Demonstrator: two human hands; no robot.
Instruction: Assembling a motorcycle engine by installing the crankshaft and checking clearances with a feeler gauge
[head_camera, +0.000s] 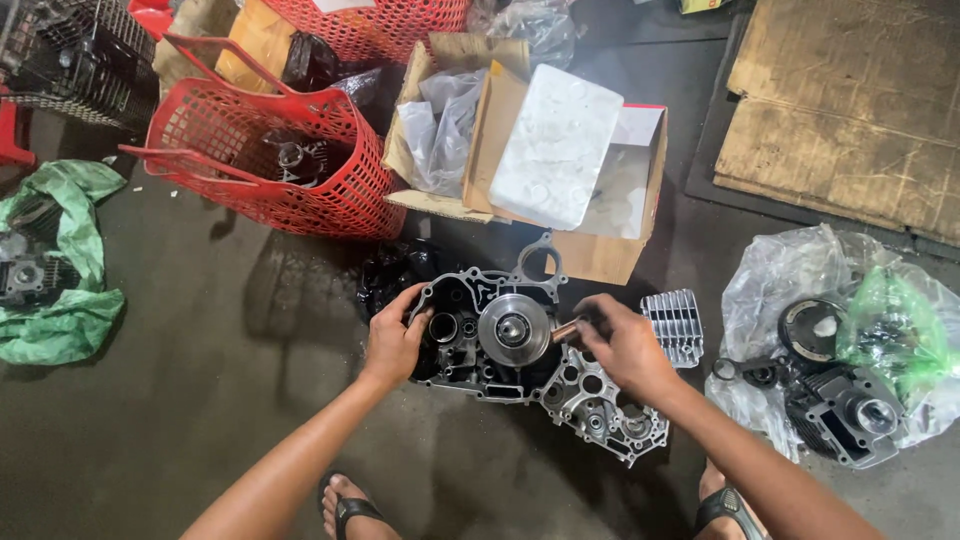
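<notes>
A grey metal engine crankcase half (590, 395) lies on the concrete floor, with a round flywheel-like disc (513, 329) at its middle. My left hand (393, 340) grips the case's left edge. My right hand (622, 345) hovers over the right part of the case, fingers closed on a small metal cylinder (565, 331) pointing at the disc. A finned silver cover (675, 325) lies just right of that hand.
A red plastic basket (270, 160) with dark parts stands at back left. An open cardboard box (600, 250) with white foam is behind the case. Clear plastic bags (850, 350) with engine parts lie right, a green bag (60, 260) left. My sandalled feet (350, 510) are below.
</notes>
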